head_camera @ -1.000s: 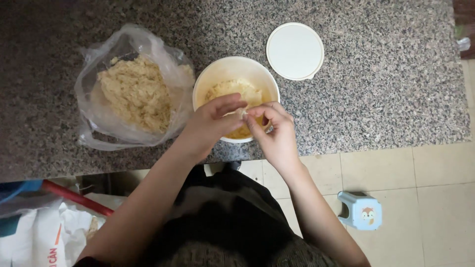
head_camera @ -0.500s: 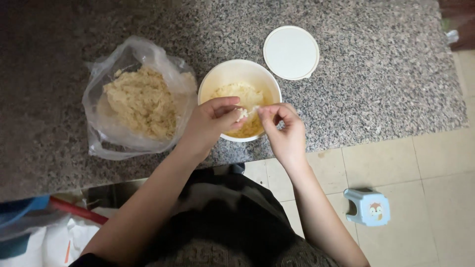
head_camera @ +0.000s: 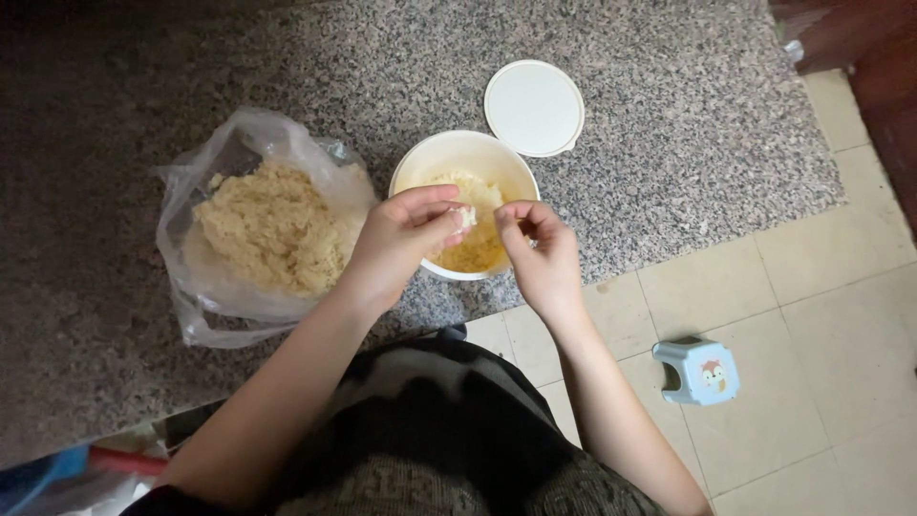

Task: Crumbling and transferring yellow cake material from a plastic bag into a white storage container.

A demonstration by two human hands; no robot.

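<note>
Your left hand (head_camera: pixel 401 237) pinches pale crumb lump (head_camera: pixel 466 217) over white bowl (head_camera: pixel 420 164); right hand (head_camera: pixel 537 250) fingers curled, hold unclear. Risk: 1 slack pinch drops crumbs onto granite counter (head_camera: pixel 669 153).

near rim of the bowl (head_camera: pixel 420 158) behind both hands, blue object (head_camera: pixel 38 475) cut off bottom-left

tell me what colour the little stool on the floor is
Pale blue, with a small cartoon animal picture on its top; the stool shows in the head view, standing on the cream tiled floor.
</note>
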